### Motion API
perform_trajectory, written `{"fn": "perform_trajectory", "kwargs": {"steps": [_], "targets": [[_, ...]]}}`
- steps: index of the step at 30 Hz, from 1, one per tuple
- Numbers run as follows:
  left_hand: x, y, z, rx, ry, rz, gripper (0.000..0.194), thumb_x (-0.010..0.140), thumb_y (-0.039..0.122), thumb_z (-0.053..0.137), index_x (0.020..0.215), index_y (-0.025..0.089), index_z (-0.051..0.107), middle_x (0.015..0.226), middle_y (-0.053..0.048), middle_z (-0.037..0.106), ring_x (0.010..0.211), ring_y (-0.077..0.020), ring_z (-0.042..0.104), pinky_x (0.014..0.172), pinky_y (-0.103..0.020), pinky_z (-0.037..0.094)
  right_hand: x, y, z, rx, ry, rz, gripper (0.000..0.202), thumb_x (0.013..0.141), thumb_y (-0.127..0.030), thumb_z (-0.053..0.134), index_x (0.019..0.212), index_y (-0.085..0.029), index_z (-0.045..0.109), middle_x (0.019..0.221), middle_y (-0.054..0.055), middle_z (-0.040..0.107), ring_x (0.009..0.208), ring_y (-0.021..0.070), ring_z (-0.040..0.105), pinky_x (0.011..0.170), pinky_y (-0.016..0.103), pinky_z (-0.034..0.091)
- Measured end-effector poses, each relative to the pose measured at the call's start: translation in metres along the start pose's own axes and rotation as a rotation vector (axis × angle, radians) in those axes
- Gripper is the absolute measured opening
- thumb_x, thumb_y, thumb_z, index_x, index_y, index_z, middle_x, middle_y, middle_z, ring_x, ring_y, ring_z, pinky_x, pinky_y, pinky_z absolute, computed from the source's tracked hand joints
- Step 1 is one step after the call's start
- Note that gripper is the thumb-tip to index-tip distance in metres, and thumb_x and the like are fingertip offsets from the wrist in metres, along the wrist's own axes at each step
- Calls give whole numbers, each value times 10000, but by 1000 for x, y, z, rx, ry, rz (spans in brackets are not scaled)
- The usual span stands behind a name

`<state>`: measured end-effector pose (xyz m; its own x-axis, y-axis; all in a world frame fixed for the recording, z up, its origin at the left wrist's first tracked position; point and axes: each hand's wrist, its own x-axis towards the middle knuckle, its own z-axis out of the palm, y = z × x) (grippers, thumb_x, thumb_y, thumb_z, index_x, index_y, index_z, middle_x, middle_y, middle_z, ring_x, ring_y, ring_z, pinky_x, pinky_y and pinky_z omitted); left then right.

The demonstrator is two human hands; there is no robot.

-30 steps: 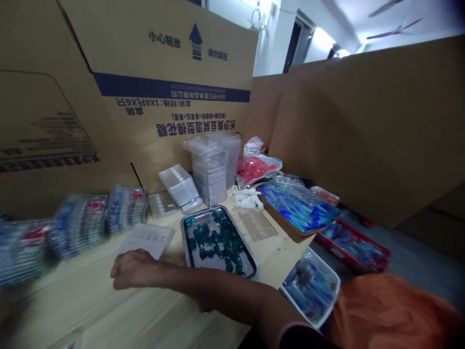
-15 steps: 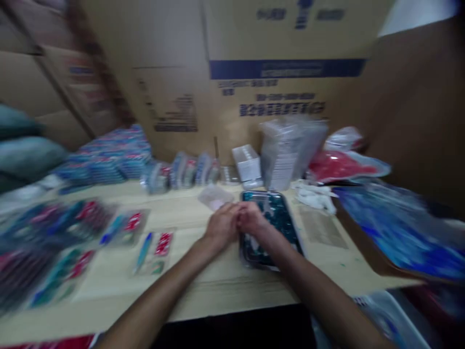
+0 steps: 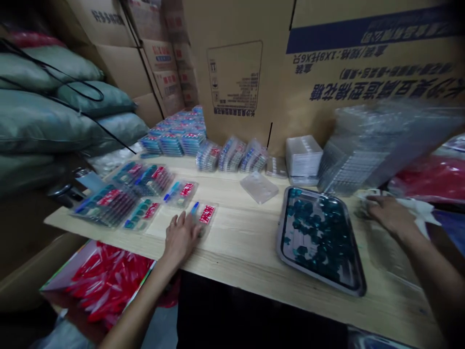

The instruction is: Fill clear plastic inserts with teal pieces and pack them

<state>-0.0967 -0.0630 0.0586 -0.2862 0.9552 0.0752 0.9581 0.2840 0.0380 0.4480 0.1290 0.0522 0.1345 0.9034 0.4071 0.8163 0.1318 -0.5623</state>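
Note:
My left hand (image 3: pixel 181 237) reaches over a clear blister tray (image 3: pixel 212 228) that holds a blue pen (image 3: pixel 195 208) and a red patterned piece (image 3: pixel 207 214). Its fingers are apart, with the tips at the tray's lower left part, which they partly hide. Far to the right, my right hand (image 3: pixel 388 213) has its fingers closed on a crumpled white cloth (image 3: pixel 417 209); motion blurs them somewhat. Between the hands lies a metal tray (image 3: pixel 358 271) of loose dark teal translucent pieces (image 3: pixel 305 218).
Filled blister packs (image 3: pixel 112 203) lie at the left, with stacked packs (image 3: pixel 174 135) behind. A single clear insert (image 3: pixel 259 187), a stack of clear trays (image 3: pixel 303 157) and plastic sleeves (image 3: pixel 348 150) stand along the cardboard box (image 3: pixel 236 72). Red pieces fill a box (image 3: pixel 109 276) below the table edge.
My hands were together at the metal tray's left edge. Now they are apart: the left has moved to the blister tray, the right to the white cloth. The view has turned left.

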Motion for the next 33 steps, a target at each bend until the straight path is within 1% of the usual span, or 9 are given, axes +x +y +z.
{"fn": "perform_trajectory", "kwargs": {"steps": [5, 10, 14, 18, 20, 24, 26, 29, 33], "targets": [[-10, 26, 23, 9, -79, 50, 592, 997, 449, 327, 1479, 113, 400, 1590, -191, 306, 1453, -380, 292, 1078, -515, 384, -71, -44, 48, -82, -229, -65, 354, 846, -306, 502, 1136, -216, 685, 1206, 180, 668, 1100, 320, 634, 909, 481, 478], [23, 69, 37, -52, -63, 57, 645, 1002, 464, 269, 1498, 62, 362, 1597, -226, 260, 1460, -411, 261, 1098, -541, 351, -122, -122, 73, -212, -342, -131, 405, 863, -226, 443, 1211, -187, 645, 1305, 149, 607, 1220, 286, 560, 1009, 451, 446], [53, 84, 32, -70, -13, 109, 609, 1001, 411, 297, 1496, 67, 378, 1587, -222, 292, 1473, -421, 218, 1128, -542, 298, -95, -179, 85, -245, -443, -217, 498, 917, -310, 445, 1392, -178, 513, 1471, 174, 461, 1337, 311, 448, 1064, 468, 371], [47, 97, 32, -71, 95, 319, 517, 991, 409, 363, 1457, 215, 472, 1605, -122, 305, 1495, -381, 175, 1158, -560, 227, -42, -229, 122, -348, -508, -217, 696, 941, -548, 418, 1549, -235, 284, 1611, 196, 213, 1441, 406, 260, 1104, 565, 245], [42, 98, 38, -75, 78, 407, 467, 995, 396, 363, 1400, 244, 539, 1597, -85, 333, 1483, -360, 225, 1160, -568, 223, -25, -244, 146, -408, -610, -200, 768, 918, -631, 410, 1569, -270, 221, 1639, 184, 124, 1440, 450, 228, 1097, 615, 193], [51, 83, 45, -145, 66, 347, 411, 973, 286, 412, 1331, 197, 593, 1585, -105, 354, 1460, -371, 275, 1152, -592, 227, -20, -252, 179, -503, -723, -217, 848, 876, -654, 480, 1575, -272, 191, 1625, 230, 111, 1382, 486, 297, 1040, 638, 232], [56, 77, 41, -300, 112, 314, 360, 937, 245, 475, 1253, 200, 641, 1552, -117, 407, 1456, -363, 283, 1154, -590, 222, -26, -249, 181, -490, -678, -216, 813, 894, -628, 471, 1573, -271, 202, 1585, 254, 201, 1326, 467, 381, 998, 611, 302], [51, 89, 28, -852, 136, 181, 251, 908, 298, 543, 1059, 180, 704, 1269, -150, 643, 1243, -295, 542, 1052, -487, 403, -42, -241, 172, -326, -642, -178, 739, 922, -626, 414, 1565, -312, 230, 1490, 212, 373, 1249, 411, 489, 968, 559, 383], [28, 130, 6, -1868, -158, -160, 406, 781, 516, 714, 929, 138, 698, 789, -64, 683, 669, -154, 631, 677, -289, 516, -82, -233, 155, 266, -690, -177, 715, 930, -637, 371, 1556, -304, 280, 1489, 111, 445, 1330, 301, 469, 1073, 462, 387]]}}
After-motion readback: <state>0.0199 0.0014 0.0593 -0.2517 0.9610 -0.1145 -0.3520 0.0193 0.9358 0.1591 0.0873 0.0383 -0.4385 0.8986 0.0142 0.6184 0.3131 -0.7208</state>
